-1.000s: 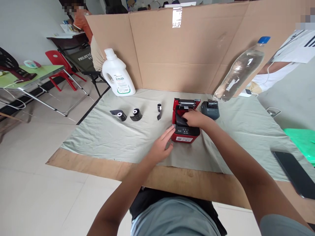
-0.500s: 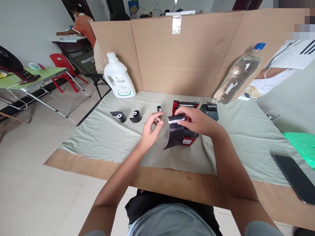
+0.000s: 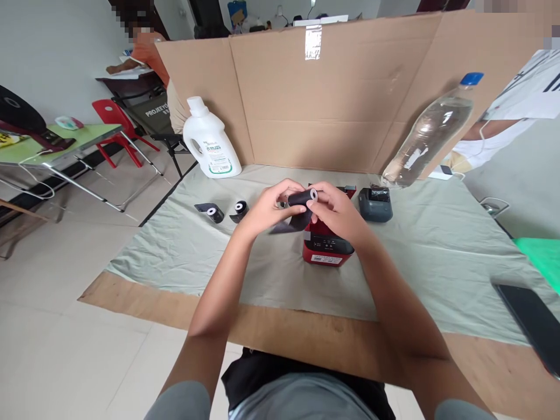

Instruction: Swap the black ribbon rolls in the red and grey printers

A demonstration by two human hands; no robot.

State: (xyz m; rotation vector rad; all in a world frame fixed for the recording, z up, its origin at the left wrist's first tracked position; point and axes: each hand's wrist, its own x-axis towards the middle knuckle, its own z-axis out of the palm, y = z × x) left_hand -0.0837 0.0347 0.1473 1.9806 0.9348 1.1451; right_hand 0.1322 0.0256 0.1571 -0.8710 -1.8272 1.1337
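Note:
Between my hands is a black ribbon roll [image 3: 298,199] on a white core, with a loose black strip hanging below it. My left hand [image 3: 269,209] is closed around the roll's left part, thumb beneath. At the right end, the fingers of my right hand [image 3: 339,213] pinch the roll near its core opening. A red and black label printer [image 3: 329,256] stands right below the roll, its upper part partly hidden by my hands. Two more black ribbon rolls lie left of my left hand, one [image 3: 214,214] farther left, the other [image 3: 240,208] nearer.
A small dark printer [image 3: 375,204] sits to the right. A white jug [image 3: 212,140] and a tilted water bottle [image 3: 431,137] stand before the cardboard screen [image 3: 324,105]. A phone [image 3: 529,324] lies at right. Two people are beyond the screen.
My left hand has come right and taken hold of the ribbon roll, which my right hand alone held before. The roll has turned, so its core end now shows on the right.

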